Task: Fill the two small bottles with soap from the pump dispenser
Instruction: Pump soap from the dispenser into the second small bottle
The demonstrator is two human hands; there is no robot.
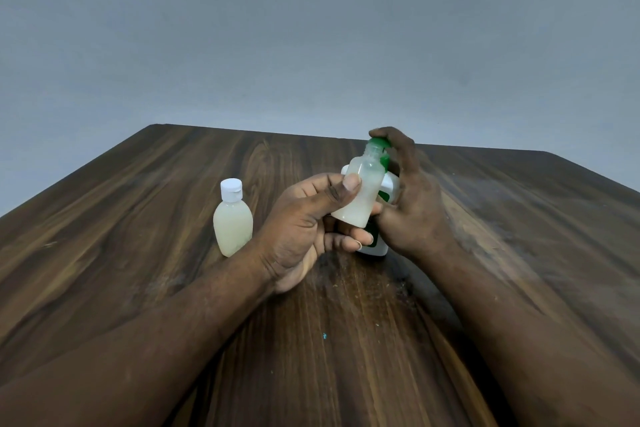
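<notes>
Gripping the open bottle (360, 194) between thumb and curled fingers, the left hand (304, 229) holds it tilted, its neck right under the green pump (379, 143) of the dispenser (376, 248). Pale, cloudy soap fills most of it. The right hand (412, 204) wraps the dispenser from the right, forefinger curled over the pump's top and thumb at the front of the body. Both hands and the open bottle hide most of the dispenser. Only its white-and-green foot shows, standing on the table (138, 218) about midway between the left and right edges. Just beside the left wrist, the capped bottle (232, 222) stands upright, full of soap, its white cap (231, 189) closed. A grey wall (311, 28) rises behind the far edge.
</notes>
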